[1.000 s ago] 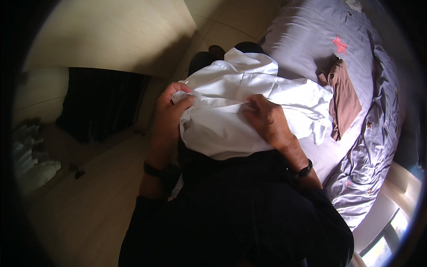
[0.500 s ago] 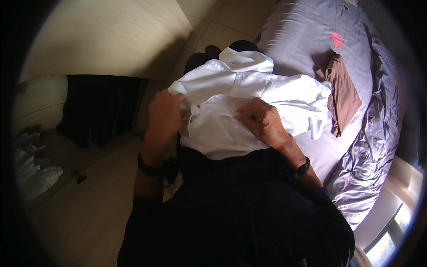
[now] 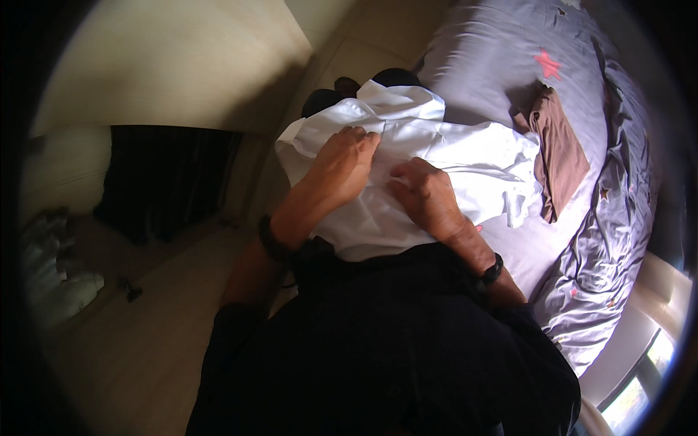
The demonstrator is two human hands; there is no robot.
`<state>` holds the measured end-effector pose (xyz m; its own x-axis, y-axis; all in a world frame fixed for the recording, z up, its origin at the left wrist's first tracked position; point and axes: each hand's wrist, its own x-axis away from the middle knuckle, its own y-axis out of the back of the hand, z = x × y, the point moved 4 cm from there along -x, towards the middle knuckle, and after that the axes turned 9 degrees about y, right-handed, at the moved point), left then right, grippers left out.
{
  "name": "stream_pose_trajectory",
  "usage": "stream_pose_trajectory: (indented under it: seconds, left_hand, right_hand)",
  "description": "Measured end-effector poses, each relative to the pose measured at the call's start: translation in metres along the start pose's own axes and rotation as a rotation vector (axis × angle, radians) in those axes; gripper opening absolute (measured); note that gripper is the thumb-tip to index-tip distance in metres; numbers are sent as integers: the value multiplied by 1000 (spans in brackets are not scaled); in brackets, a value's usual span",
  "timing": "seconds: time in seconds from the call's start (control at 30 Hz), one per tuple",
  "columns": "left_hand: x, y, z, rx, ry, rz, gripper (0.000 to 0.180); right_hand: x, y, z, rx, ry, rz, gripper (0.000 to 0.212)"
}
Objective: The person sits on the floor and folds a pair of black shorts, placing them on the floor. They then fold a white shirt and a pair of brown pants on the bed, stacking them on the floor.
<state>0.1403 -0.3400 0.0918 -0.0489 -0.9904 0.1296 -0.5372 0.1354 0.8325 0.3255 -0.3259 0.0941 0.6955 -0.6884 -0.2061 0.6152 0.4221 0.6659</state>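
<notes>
A white shirt [image 3: 472, 149] lies loosely spread over my lap, its right part reaching onto the bed. Over the middle of the shirt, my left hand [image 3: 336, 166] is closed, fingers curled down onto the fabric. Just to its right, my right hand [image 3: 430, 200] pinches the shirt between thumb and fingers. Only a small gap separates the two hands. What exactly sits under the left fingertips is hidden by that hand.
A folded brown garment [image 3: 558, 156] rests on the grey, star-patterned bed [image 3: 487, 54], touching the shirt. Bunched bedding [image 3: 618, 211] runs along the right. To the left are a pale wooden panel [image 3: 174, 58], a dark hanging cloth [image 3: 171, 178] and a whitish crumpled item [image 3: 69, 291].
My left hand has moved right, from the shirt's left edge to its middle, close to the right hand. My right hand stays almost in place, still pinching the fabric.
</notes>
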Motion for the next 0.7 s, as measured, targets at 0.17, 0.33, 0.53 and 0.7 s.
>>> stream_pose_trajectory:
  seconds: [0.17, 0.33, 0.53, 0.7]
  left_hand:
    - [6, -12, 4, 120, -8, -34, 15]
    - [10, -18, 9, 262, 42, -59, 15]
    - [9, -22, 15, 387, 48, 22, 16]
    - [10, -25, 15, 425, 81, 56, 17]
  right_hand:
    - [1, 4, 3, -14, -44, 6, 15]
    - [-4, 4, 7, -14, -63, 12, 11]
    - [-3, 4, 7, -49, -14, -18, 13]
    - [-1, 2, 4, -77, -8, -20, 11]
